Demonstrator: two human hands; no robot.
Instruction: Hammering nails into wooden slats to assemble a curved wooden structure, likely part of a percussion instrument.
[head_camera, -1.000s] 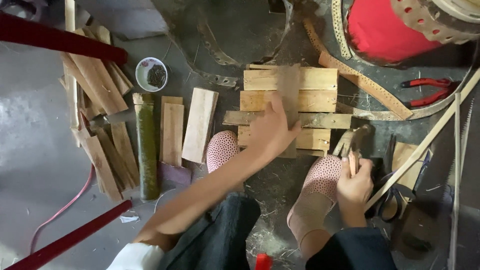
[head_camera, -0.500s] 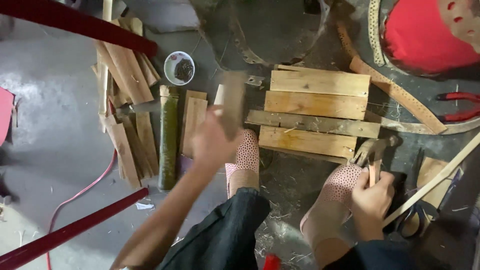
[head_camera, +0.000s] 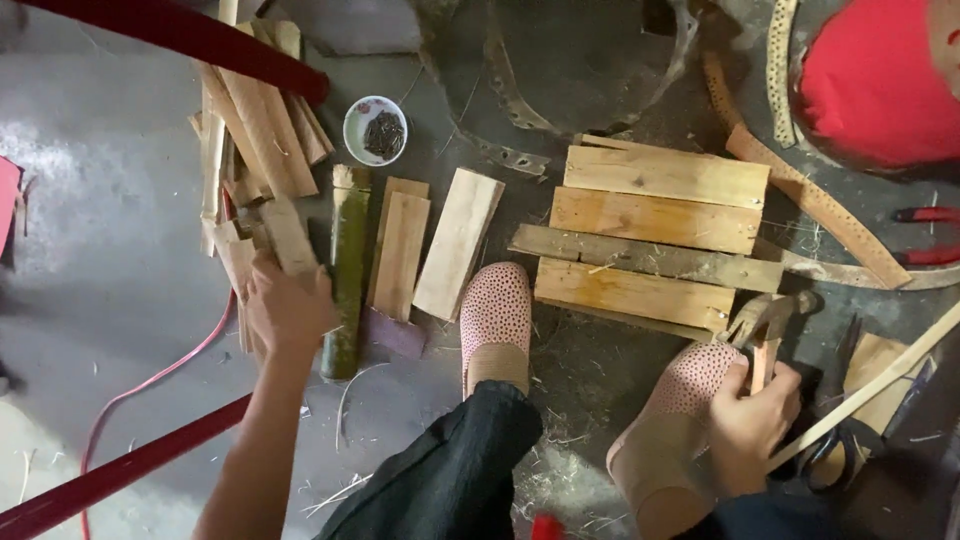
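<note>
My left hand (head_camera: 287, 308) reaches left to a pile of wooden slats (head_camera: 250, 130) and closes on the lower end of a short wooden slat (head_camera: 287, 235). My right hand (head_camera: 752, 425) rests by my right shoe and grips the wooden handle of a claw hammer (head_camera: 768, 318), head pointing up. Between the hands lies a panel of nailed planks (head_camera: 655, 230). Just right of my left hand lie a green bamboo section (head_camera: 345, 270) and two loose slats (head_camera: 400, 250) (head_camera: 458, 243).
A white bowl of nails (head_camera: 375, 128) stands behind the bamboo. My pink perforated shoes (head_camera: 495, 310) (head_camera: 690, 390) are on the grey floor. Red bars (head_camera: 120, 470) cross the left side. Red pliers (head_camera: 925, 235), scissors (head_camera: 835, 440) and perforated strips (head_camera: 815, 205) lie at right.
My left hand left the plank panel and swung left with a slat to the pile. My right hand kept the hammer in place. The camera view shifted left.
</note>
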